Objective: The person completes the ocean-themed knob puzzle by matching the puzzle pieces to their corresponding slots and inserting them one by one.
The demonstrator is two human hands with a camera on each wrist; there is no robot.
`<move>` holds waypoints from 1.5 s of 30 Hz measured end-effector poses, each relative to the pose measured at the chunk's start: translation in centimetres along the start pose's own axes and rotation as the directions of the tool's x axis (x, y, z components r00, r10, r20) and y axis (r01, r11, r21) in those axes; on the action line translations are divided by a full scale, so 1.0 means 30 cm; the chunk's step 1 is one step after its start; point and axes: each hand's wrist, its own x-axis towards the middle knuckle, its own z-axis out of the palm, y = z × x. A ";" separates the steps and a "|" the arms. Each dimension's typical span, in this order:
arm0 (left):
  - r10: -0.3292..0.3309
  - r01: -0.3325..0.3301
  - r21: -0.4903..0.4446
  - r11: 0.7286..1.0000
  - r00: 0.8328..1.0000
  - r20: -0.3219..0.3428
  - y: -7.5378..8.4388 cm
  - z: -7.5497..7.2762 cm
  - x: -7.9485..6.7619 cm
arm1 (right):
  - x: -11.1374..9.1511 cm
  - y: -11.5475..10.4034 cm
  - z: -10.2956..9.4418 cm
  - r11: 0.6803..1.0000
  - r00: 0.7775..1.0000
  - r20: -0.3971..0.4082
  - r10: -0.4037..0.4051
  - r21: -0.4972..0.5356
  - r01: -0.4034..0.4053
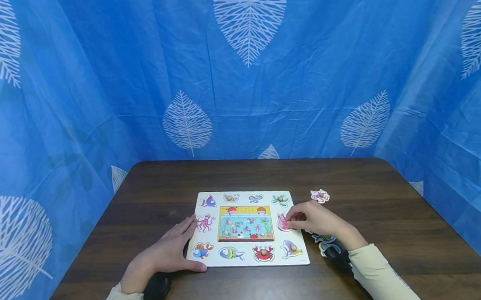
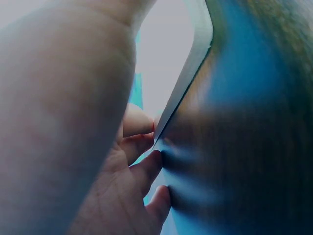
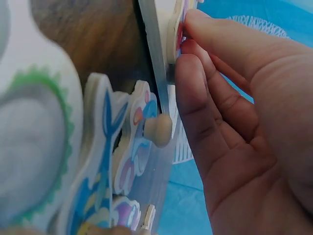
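A white peg-puzzle board with sea animals around an aquarium picture lies on the table. My left hand rests at its left side, fingers spread along the edge and thumb at the near left corner; in the left wrist view the fingertips touch the board's edge. At the board's right side my right hand pinches a pink puzzle piece between thumb and fingers, close over the board. That piece shows edge-on in the right wrist view, its knob hidden by the fingers. A red crab piece sits near the front edge.
Loose puzzle pieces lie right of the board, partly under my right forearm; one has a wooden knob. Another loose piece lies beyond the right hand. A blue leaf-print curtain surrounds the dark wooden table.
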 end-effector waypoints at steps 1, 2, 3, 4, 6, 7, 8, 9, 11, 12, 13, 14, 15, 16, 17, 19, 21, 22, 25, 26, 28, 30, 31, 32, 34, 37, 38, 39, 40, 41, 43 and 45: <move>0.000 0.000 0.000 1.000 1.000 0.000 -0.001 0.000 0.000 | 0.001 -0.001 0.002 1.000 1.000 -0.001 -0.002 0.000 0.002; -0.003 0.003 0.000 1.000 1.000 -0.001 -0.001 0.001 -0.001 | 0.002 -0.002 0.004 1.000 1.000 -0.002 -0.004 0.001 0.004; -0.003 0.003 0.000 1.000 1.000 0.000 -0.001 0.001 -0.001 | 0.003 -0.002 0.007 1.000 1.000 -0.004 -0.006 0.001 0.006; -0.005 0.005 0.000 1.000 1.000 0.000 -0.001 0.002 -0.001 | 0.004 -0.002 0.009 1.000 1.000 -0.007 -0.008 -0.004 0.008; -0.007 0.007 -0.002 1.000 1.000 0.000 -0.001 0.002 -0.001 | 0.005 -0.002 0.012 1.000 1.000 -0.012 -0.011 -0.013 0.011; -0.007 0.007 -0.002 1.000 1.000 -0.001 -0.001 0.002 -0.002 | 0.006 -0.001 0.014 1.000 1.000 -0.015 -0.012 -0.017 0.012; -0.006 0.006 -0.001 1.000 1.000 -0.001 -0.001 0.002 -0.002 | 0.006 -0.001 0.015 1.000 1.000 -0.017 -0.013 -0.020 0.013; -0.005 0.005 0.000 1.000 1.000 -0.001 -0.001 0.002 -0.001 | 0.006 0.000 0.016 1.000 1.000 -0.018 -0.015 -0.025 0.014; -0.002 0.002 0.001 1.000 1.000 -0.001 -0.001 0.001 -0.001 | 0.006 0.001 0.017 0.999 1.000 -0.021 -0.016 -0.033 0.016; 0.000 0.000 0.002 1.000 1.000 0.000 -0.001 0.001 0.000 | 0.005 0.001 0.017 0.999 1.000 -0.022 -0.018 -0.036 0.017; 0.002 -0.002 0.004 1.000 1.000 -0.001 -0.001 0.001 0.000 | 0.005 0.001 0.017 0.999 1.000 -0.024 -0.020 -0.041 0.019; 0.004 -0.004 0.005 1.000 1.000 0.000 -0.001 0.001 0.000 | 0.005 0.000 0.017 0.999 0.999 -0.026 -0.024 -0.046 0.022; 0.005 -0.005 0.004 1.000 1.000 -0.001 -0.001 0.001 0.000 | 0.005 0.000 0.017 0.998 0.999 -0.028 -0.027 -0.050 0.025; 0.006 -0.006 0.005 1.000 1.000 -0.001 -0.001 0.001 0.001 | 0.004 -0.001 0.017 0.998 0.999 -0.029 -0.031 -0.054 0.030; 0.006 -0.006 0.005 1.000 1.000 -0.001 -0.001 0.001 0.001 | 0.004 -0.001 0.017 0.998 0.999 -0.031 -0.036 -0.059 0.035; 0.006 -0.006 0.003 1.000 1.000 0.000 -0.001 0.002 0.000 | 0.005 -0.003 0.018 0.996 0.998 -0.031 -0.056 -0.071 0.054; 0.005 -0.005 -0.001 1.000 1.000 0.002 -0.001 0.003 0.000 | 0.006 -0.004 0.019 0.993 0.997 -0.028 -0.078 -0.091 0.075; 0.005 -0.005 0.000 1.000 1.000 0.003 -0.001 0.003 -0.001 | 0.007 -0.004 0.020 0.991 0.996 -0.027 -0.089 -0.102 0.085; 0.003 -0.003 0.000 1.000 1.000 0.006 -0.002 0.002 -0.001 | 0.009 -0.003 0.023 0.987 0.994 -0.027 -0.107 -0.127 0.103; 0.003 -0.003 0.001 1.000 1.000 0.006 -0.002 0.002 0.000 | 0.010 -0.003 0.023 0.986 0.994 -0.028 -0.105 -0.132 0.101; -0.001 0.001 0.000 1.000 1.000 0.006 -0.003 0.001 0.000 | 0.010 -0.003 0.024 0.987 0.995 -0.031 -0.098 -0.131 0.093; -0.004 0.004 -0.002 1.000 1.000 0.007 -0.003 0.001 0.000 | 0.010 -0.004 0.023 0.988 0.996 -0.031 -0.087 -0.127 0.082; -0.004 0.004 -0.001 1.000 1.000 0.006 -0.003 0.002 0.000 | 0.010 -0.004 0.023 0.989 0.996 -0.030 -0.083 -0.125 0.078; -0.004 0.004 -0.001 1.000 1.000 0.005 -0.004 0.002 0.000 | 0.010 -0.005 0.023 0.990 0.996 -0.029 -0.079 -0.124 0.075; -0.003 0.003 0.001 1.000 1.000 0.003 -0.005 0.003 0.000 | 0.010 -0.006 0.023 0.991 0.997 -0.026 -0.072 -0.116 0.068; 0.000 0.000 0.003 1.000 1.000 0.000 -0.005 0.004 0.001 | 0.008 -0.004 0.019 0.995 0.999 -0.017 -0.048 -0.089 0.047; 0.000 0.000 0.002 1.000 1.000 0.001 -0.006 0.005 0.001 | 0.007 -0.002 0.017 0.996 0.999 -0.015 -0.036 -0.077 0.035; -0.002 0.002 0.000 1.000 1.000 0.002 -0.006 0.006 0.001 | 0.005 0.001 0.013 0.997 1.000 -0.015 -0.024 -0.068 0.023; -0.003 0.003 0.000 1.000 1.000 0.003 -0.006 0.006 0.001 | 0.003 0.004 0.008 0.998 1.000 -0.022 -0.015 -0.065 0.013; -0.004 0.004 -0.001 1.000 1.000 0.004 -0.006 0.007 0.002 | 0.000 0.008 0.003 0.998 0.999 -0.033 -0.006 -0.065 0.004; -0.005 0.005 0.000 1.000 1.000 0.004 -0.006 0.007 0.002 | -0.005 0.020 -0.008 0.998 0.998 -0.063 0.003 -0.065 -0.007; -0.002 0.002 0.003 1.000 1.000 0.001 -0.006 0.006 0.002 | -0.010 0.033 -0.020 0.997 0.994 -0.106 0.002 -0.076 -0.010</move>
